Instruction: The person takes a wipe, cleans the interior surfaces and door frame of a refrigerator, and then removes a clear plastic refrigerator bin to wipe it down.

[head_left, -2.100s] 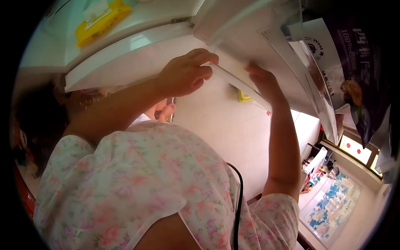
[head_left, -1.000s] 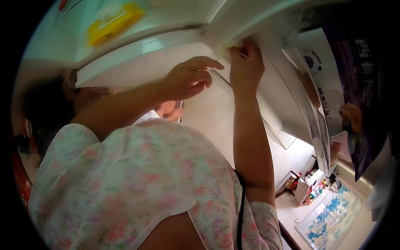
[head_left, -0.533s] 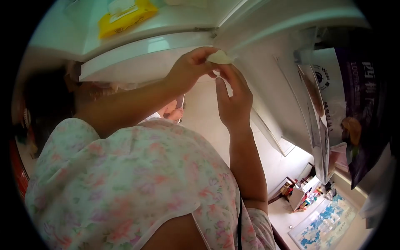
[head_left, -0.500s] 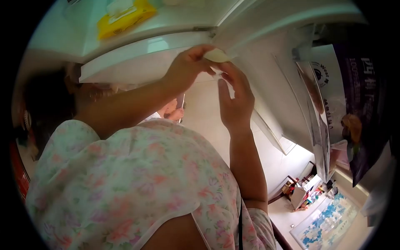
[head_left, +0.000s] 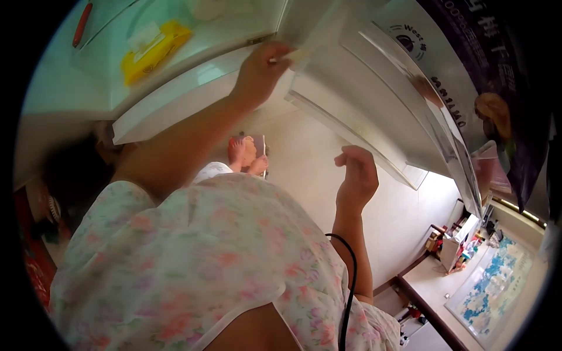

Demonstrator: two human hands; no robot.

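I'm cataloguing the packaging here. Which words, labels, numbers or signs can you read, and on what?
"West": white panel of the purple bag.
"00%": its purple part, first figure unclear.
Bag's Chinese characters: cut off or unclear.
Yellow tissue packet: any print too blurred.
Blue-patterned sheet: any lettering too small.

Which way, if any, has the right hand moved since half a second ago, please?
Yes: the right hand has moved away from the yellow packet, farther right and lower in the view.

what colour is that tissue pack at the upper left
Yellow; the tissue pack shows best in the head view.
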